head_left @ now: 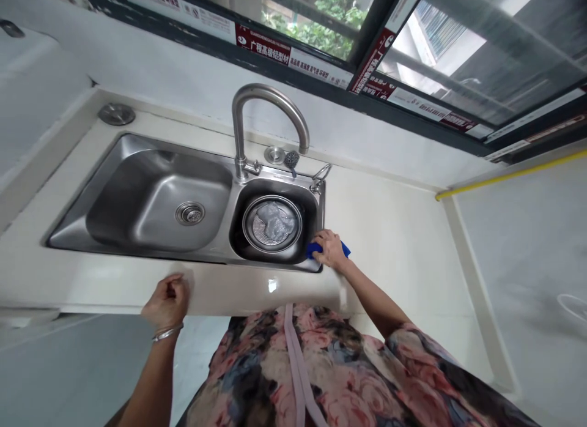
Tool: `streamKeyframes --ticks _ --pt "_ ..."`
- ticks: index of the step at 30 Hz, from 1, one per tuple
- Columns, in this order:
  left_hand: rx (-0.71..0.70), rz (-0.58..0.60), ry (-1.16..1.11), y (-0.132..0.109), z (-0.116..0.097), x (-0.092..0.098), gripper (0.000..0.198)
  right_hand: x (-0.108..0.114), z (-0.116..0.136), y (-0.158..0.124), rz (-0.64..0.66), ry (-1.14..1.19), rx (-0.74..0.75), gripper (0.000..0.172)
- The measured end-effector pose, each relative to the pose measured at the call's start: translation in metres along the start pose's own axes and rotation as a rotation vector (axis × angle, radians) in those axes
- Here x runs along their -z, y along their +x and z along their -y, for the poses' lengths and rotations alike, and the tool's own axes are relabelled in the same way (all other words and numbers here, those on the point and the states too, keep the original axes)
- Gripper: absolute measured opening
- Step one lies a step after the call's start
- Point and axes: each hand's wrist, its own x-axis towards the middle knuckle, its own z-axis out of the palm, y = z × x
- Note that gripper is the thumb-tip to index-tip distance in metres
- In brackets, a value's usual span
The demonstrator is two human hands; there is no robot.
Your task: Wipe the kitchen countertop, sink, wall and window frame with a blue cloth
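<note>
My right hand (331,249) is closed on a blue cloth (313,249) at the front right corner of the double sink's small basin (236,234). Part of the cloth sticks out on both sides of my fingers. Inside that basin sits a round metal strainer (299,214) with a crumpled clear plastic bag (275,221) in it. My left hand (167,300), with a silver bangle on the wrist, rests near the counter's front edge below the large basin (156,188). Its fingers are curled in, and nothing shows in them.
A tall curved faucet (270,92) rises behind the sink. By its base are a round drain cover (275,155), a steel wool scrubber (291,160) and a small spout (321,177). Another round metal lid (117,114) lies at back left. A yellow pipe (509,175) runs along the right wall.
</note>
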Motion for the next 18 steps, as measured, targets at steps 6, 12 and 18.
streamKeyframes --ticks 6,12,18 --pt "-0.028 -0.020 0.010 -0.002 -0.004 0.003 0.033 0.042 -0.069 0.036 -0.475 0.507 -0.376 0.058" --pt "-0.019 -0.046 0.026 -0.003 -0.009 0.008 0.037 0.062 -0.123 0.060 -0.580 0.256 -0.588 0.072" --pt "-0.025 -0.065 0.073 -0.003 -0.008 0.009 0.040 0.048 -0.121 0.106 -0.330 -0.106 -0.673 0.067"
